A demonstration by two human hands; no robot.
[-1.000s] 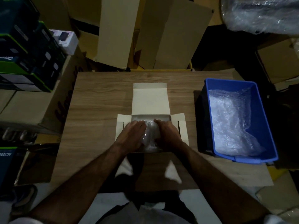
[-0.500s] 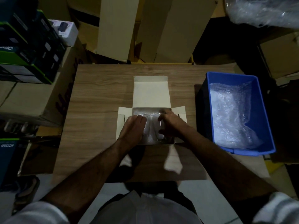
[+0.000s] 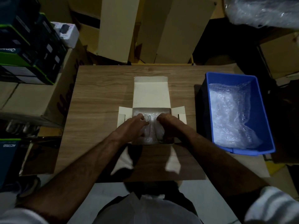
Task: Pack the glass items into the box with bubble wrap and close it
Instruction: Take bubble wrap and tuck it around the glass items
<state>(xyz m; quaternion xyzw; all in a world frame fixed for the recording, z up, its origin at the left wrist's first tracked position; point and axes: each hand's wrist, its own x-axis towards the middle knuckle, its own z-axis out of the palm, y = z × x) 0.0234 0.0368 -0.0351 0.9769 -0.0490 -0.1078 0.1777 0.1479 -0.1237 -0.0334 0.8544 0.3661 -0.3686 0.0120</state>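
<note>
A small white cardboard box (image 3: 151,94) lies open in the middle of the wooden table (image 3: 100,97), its lid folded back and its side flaps spread. Inside lie clear glass items (image 3: 151,128) on bubble wrap. My left hand (image 3: 134,125) reaches into the box's left side, fingers stretched onto a glass. My right hand (image 3: 168,125) is in the box's right side, its fingers curled down around the glass and wrap there. What my fingertips hold is partly hidden in the dim light.
A blue plastic bin (image 3: 262,110) with bubble wrap (image 3: 229,113) stands on the table's right. Stacked cartons (image 3: 30,50) crowd the left, flat cardboard sheets (image 3: 145,29) lean behind the table, and a plastic-wrapped bundle (image 3: 265,10) hangs at the top right.
Both hands have shifted slightly apart inside the box, showing more of the glass between them. My view has tilted a little.
</note>
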